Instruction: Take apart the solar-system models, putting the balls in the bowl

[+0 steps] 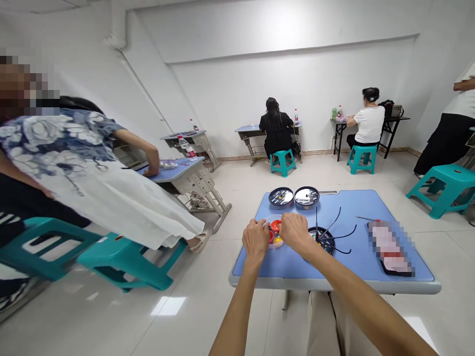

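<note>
My left hand [255,241] is closed at the left side of a clear round container [275,246], with red cup-like pieces [275,226] and a yellow piece [277,240] inside. Over the container's right edge, my right hand [295,232] has its fingers curled down. Whatever either hand pinches is hidden behind the fingers. Just right of my right hand lies a dark round dish [327,243], partly covered by my forearm. Several thin black curved rods [339,236] stick out of it.
Two round black-rimmed trays [281,197] of small parts sit at the blue desk's [356,267] far edge. A thin red-handled tool [367,218] and a phone [393,249] lie at right. A person [111,183] leans over another desk at left, near teal stools [122,257].
</note>
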`<state>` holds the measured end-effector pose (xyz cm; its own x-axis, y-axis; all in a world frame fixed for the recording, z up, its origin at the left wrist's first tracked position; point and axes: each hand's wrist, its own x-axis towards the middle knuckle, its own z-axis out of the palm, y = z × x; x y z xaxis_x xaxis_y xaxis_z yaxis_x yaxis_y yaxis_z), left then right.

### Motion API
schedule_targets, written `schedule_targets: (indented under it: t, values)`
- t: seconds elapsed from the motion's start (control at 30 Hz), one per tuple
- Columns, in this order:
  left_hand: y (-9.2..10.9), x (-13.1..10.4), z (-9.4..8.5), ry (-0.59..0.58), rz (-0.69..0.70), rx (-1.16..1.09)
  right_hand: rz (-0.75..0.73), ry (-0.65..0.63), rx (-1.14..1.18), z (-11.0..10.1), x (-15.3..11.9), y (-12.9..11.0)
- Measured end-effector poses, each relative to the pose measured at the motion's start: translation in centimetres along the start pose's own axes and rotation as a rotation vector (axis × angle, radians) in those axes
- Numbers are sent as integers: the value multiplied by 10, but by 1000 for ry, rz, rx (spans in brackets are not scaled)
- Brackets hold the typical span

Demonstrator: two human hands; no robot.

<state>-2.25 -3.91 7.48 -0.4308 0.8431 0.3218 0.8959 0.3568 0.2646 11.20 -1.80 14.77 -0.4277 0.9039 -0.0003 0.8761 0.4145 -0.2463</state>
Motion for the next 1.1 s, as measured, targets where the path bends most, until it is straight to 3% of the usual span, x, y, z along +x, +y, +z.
schedule_targets:
  t: [0.1,0.2,0.27,0.37,0.53,0.7,0.9,1.1]
  values:
    - [10,-24,2,114,14,-232,-94,105,54,-38,-20,28]
    - [35,-60,13,73,86,-543,-155,75,39,-62,-29,70]
    - [56,-80,24,25,132,-662,-161,-18,-24,-61,-30,95]
    - [83,-95,38,-26,137,-651,-191,-162,-91,-40,-29,118]
    - [101,-92,49,-73,119,-559,-192,-218,-125,-5,-28,115]
    - [102,-90,55,-62,132,-523,-181,-172,-159,2,-30,105]
    - [105,-91,55,-51,152,-505,-190,-154,-179,-7,-30,102]
    - [106,-90,56,-80,138,-508,-203,-89,-198,-41,-34,97]
